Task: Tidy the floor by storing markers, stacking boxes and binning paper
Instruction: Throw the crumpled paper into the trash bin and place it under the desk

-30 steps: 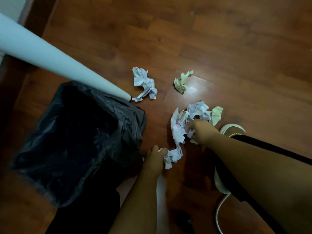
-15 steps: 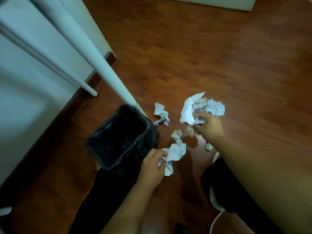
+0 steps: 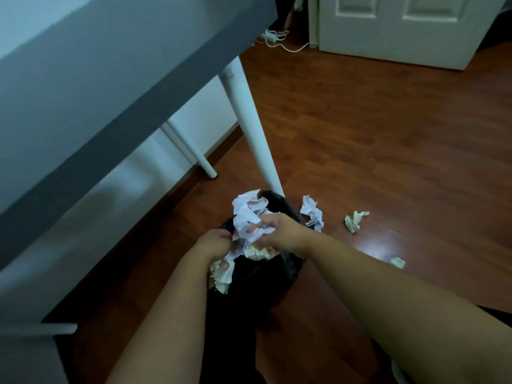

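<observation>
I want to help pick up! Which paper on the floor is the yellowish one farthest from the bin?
Find the black bin by the white table leg. To its right, past the white paper wad beside it and the pale ball, lies a small scrap. It is the smallest piece, by the shiny spot.

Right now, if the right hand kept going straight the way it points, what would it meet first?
The right hand, gripping crumpled paper, points left toward the left hand above the bin. It would likely meet that hand first; depth is unclear.
</observation>
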Tool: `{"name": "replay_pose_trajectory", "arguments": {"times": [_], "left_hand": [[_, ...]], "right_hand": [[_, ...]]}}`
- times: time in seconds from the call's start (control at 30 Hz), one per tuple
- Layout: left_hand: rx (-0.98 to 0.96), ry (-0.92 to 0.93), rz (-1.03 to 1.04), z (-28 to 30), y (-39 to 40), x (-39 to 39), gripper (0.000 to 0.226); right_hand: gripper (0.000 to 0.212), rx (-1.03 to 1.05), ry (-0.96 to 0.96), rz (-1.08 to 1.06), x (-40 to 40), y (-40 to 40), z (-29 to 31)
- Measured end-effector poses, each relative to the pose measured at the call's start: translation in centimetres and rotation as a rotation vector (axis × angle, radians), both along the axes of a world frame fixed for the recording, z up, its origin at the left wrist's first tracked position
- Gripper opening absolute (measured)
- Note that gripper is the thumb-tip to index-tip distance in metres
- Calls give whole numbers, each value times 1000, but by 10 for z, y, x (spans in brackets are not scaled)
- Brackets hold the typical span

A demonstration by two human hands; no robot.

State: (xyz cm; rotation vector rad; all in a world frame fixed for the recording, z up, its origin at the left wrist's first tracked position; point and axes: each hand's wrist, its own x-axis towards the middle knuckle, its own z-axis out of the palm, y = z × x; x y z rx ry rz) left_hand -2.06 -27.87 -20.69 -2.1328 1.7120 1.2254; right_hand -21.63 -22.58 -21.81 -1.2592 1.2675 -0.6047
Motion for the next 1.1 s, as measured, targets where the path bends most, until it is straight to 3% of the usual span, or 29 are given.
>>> {"name": "replay_pose_trajectory", "arguments": {"times": [0.1,0.2,0.27,0.33,0.47,0.57,0.67,0.73,0.8,0.9,1.1], "left_hand": [[33,64,74,-19,-15,1,25],[147,313,395,-33,-19,-5,50],[83,456,558,-38,-21,-8,47],[-46,578,689,-43,-17,-7,35],[-329,572,811,-44,2,-1,14],[-451,459,680,-33,13,-3,17],[-545,359,378,-21,17,-14,18],[-610,338,198,-15,18,-29,17],[-627,368,54,-10,18,-50,17],[-586,408,-127,-7,19,-87,18],[-484,394,-395,-32,27,-165,18]], "right_hand": [[27,279,-91,-32,-3,-19,-13],[37,294,39,-141,-6,-42,-33],[37,416,31,-289,-2,-55,-40],[40,448,162,-300,6,-62,-44],[66,227,513,-179,16,-53,-50],[54,101,690,59,9,-41,-53],[45,12,607,216,-11,-24,-45],[30,-149,503,113,-32,-12,-42],[19,-231,481,-151,-60,-1,-48],[21,-6,480,-466,-107,16,-71],[29,363,518,-534,-179,61,-116]]}}
